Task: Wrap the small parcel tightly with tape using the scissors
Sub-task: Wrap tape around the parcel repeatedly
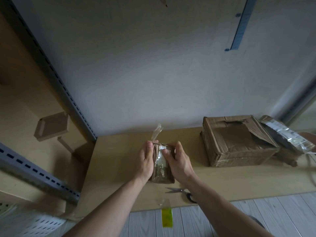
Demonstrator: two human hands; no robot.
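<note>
- While both of your hands clasp the small parcel, it lies on the brown cardboard sheet near the middle of the view, its long side running from near to far.
- Clear tape already bands the parcel's top lengthwise, glossy over crumpled brown paper, so the wrapping looks well under way.
- A loose tail of tape stands up from the parcel's far left corner; cutting it or pressing it down appears to be what is left.
- Your left hand grips the parcel's left side, thumb at the far corner beside the tail.
- Your right hand grips the right side, fingers curled round the far edge, thumb pressing the taped top.
- The scissors lie on the sheet, near and right of the parcel, untouched, handles partly hidden under your right forearm.
</note>
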